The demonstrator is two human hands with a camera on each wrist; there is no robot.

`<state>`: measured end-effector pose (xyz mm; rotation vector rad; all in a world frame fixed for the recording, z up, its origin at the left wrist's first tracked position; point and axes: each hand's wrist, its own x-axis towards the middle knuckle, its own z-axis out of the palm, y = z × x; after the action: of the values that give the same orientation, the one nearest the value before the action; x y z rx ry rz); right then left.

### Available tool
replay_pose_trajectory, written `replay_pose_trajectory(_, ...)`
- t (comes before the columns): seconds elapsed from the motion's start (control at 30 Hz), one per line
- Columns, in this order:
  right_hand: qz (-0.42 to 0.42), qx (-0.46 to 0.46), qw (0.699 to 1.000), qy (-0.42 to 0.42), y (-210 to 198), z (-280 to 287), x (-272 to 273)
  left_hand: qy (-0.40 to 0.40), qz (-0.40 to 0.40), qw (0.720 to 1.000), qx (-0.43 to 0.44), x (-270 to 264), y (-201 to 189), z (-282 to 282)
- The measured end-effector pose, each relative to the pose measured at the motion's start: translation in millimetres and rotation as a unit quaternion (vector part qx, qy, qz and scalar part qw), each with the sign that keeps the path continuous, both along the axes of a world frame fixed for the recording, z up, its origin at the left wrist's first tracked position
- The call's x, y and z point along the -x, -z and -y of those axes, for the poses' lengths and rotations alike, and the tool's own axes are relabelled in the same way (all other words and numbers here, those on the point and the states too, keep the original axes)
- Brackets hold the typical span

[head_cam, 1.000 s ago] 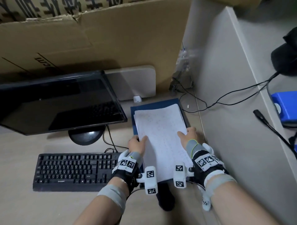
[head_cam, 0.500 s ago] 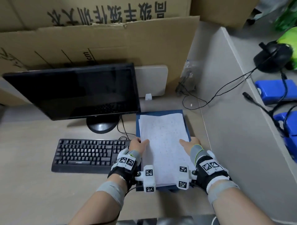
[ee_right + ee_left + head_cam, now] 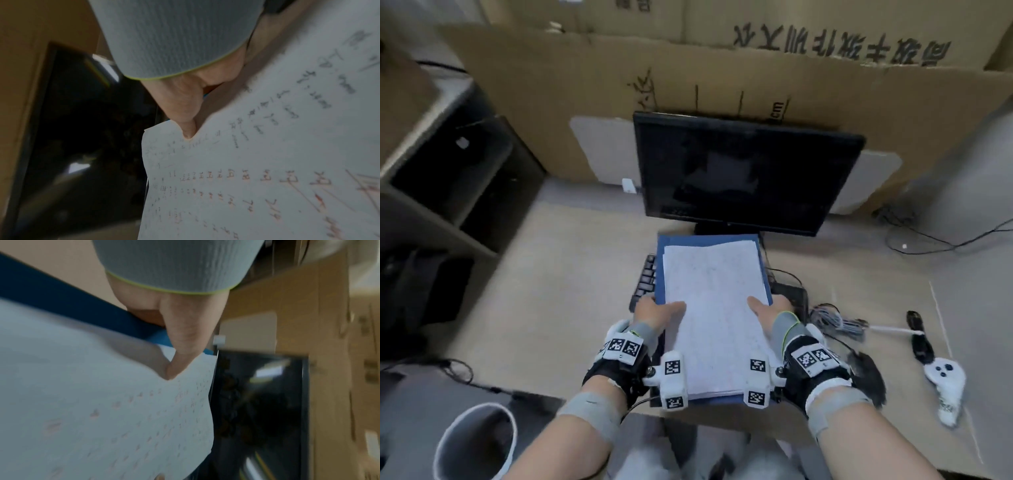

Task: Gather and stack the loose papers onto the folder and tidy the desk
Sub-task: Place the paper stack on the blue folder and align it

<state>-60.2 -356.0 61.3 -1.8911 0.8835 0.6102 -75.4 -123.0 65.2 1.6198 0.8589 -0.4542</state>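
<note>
A stack of white papers [image 3: 717, 315] with handwriting lies on a blue folder [image 3: 709, 240], held up above the keyboard in front of the monitor. My left hand [image 3: 657, 313] grips the folder's left edge, thumb pressed on the top sheet [image 3: 102, 410], fingers hidden beneath. My right hand [image 3: 768, 313] grips the right edge the same way, its thumb on the paper [image 3: 267, 162]. The blue folder edge [image 3: 61, 301] shows beside the left thumb in the left wrist view.
A black monitor [image 3: 746, 174] stands just behind the folder. The black keyboard [image 3: 645, 279] lies mostly hidden under it. To the right lie a coiled grey cable [image 3: 839, 320], a dark mouse [image 3: 868, 377] and a white controller [image 3: 945, 380]. Cardboard boxes [image 3: 688, 75] line the back.
Both hands have carried the folder with the papers from the desk's right side leftward, to above the keyboard in front of the monitor. The grips are unchanged.
</note>
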Motion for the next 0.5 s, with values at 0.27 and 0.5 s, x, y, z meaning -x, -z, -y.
replay_pose_trajectory(0.27,0.045,-0.023,0.994,-0.101,-20,-169,-28,-0.058,0.004,0.997,-0.055,18,-34,-166)
replay_pose_trajectory(0.5,0.009,-0.043,0.981,-0.19,0,-239,-86,-0.117,-0.035,0.982,-0.144,-31,-23,-235)
